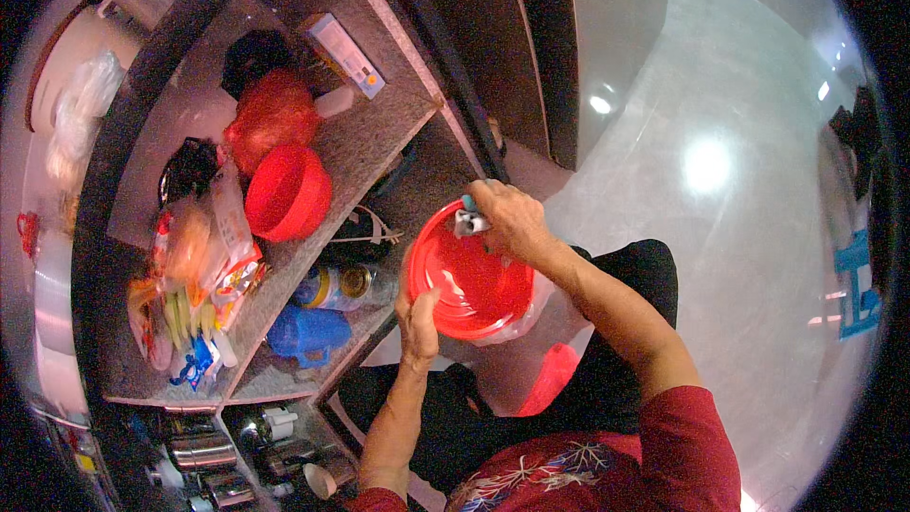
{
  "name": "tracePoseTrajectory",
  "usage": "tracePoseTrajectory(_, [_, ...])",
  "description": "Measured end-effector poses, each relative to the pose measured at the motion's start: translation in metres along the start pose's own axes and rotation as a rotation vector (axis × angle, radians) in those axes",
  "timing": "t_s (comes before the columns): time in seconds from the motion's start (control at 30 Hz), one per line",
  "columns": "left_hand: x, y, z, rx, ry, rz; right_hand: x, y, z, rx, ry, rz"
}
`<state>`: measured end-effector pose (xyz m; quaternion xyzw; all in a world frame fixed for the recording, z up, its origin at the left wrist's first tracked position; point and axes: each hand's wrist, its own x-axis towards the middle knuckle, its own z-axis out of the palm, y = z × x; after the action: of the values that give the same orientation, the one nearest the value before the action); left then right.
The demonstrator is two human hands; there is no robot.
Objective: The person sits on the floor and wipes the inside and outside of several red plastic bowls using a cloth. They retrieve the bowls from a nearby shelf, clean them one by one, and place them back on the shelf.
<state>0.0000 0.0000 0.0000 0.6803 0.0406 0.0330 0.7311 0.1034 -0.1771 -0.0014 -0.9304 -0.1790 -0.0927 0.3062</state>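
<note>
A round red tub (pixel 474 275) is held over my lap, its open top facing up. My left hand (pixel 417 322) is closed on its near left rim, with the thumb on the inner side. At the far right rim, my right hand (pixel 512 218) is closed round a small grey-white and teal thing (pixel 470 220) whose kind I cannot make out. Whether that hand also grips the rim is hidden. Clear plastic (pixel 519 324) shows under the tub's right side.
To the left, a cabinet's upper shelf holds a red bowl (pixel 289 194), a red plastic bag (pixel 275 118), a slim box (pixel 346 54) and several packets (pixel 204 265). Below are a blue plastic container (pixel 308 334) and a jar (pixel 336 286). Metal canisters (pixel 204 452) stand lower left.
</note>
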Motion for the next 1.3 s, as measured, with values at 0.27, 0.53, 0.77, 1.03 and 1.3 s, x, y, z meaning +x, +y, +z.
tracePoseTrajectory(0.27, [0.004,-0.001,0.011,0.187,0.231,0.308,-0.027,0.012,0.04,0.544,-0.076,0.412])
tracePoseTrajectory(0.53, [0.014,0.0,0.012,0.216,0.407,0.356,-0.076,-0.038,0.033,1.416,-0.536,0.68])
tracePoseTrajectory(0.77, [0.026,-0.017,-0.01,0.096,0.466,0.106,-0.044,-0.015,-0.013,1.198,-0.601,0.095])
tracePoseTrajectory(1.03, [0.01,-0.014,0.036,-0.219,0.103,0.088,-0.02,-0.031,0.045,0.622,0.144,0.237])
tracePoseTrajectory(1.3, [0.006,-0.021,0.032,-0.305,0.082,-0.096,-0.027,-0.057,0.049,0.697,0.209,-0.068])
